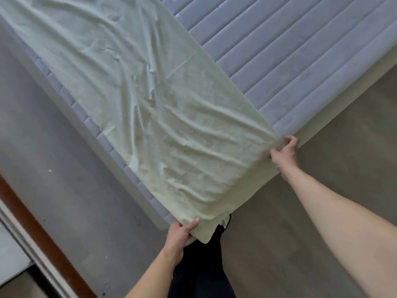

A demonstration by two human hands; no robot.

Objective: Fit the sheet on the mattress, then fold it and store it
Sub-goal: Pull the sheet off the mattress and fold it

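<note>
1. A person stands at the corner of a bare quilted mattress (290, 61), a pale sheet (150, 104) laid as a long folded strip along one side, its near end draped over the corner.
2. The left hand (182, 230) pinches the sheet's lower corner, thumb on top and fingers curled beneath; the right hand (284, 150) grips the other end corner at the mattress edge, fingers closed round the cloth.
3. Risk, by my reading: the strip covers only part of the mattress, and a hard tug from this end could drag the far length askew or off the side.
4. The creases running between the two hands suggest uneven tension; a slipped pinch would drop the corner to the floor (322, 190).
5. Room looks fair on the right over open floor; on the left a wall (43, 147) runs close to the mattress, leaving a tight gap.
</note>
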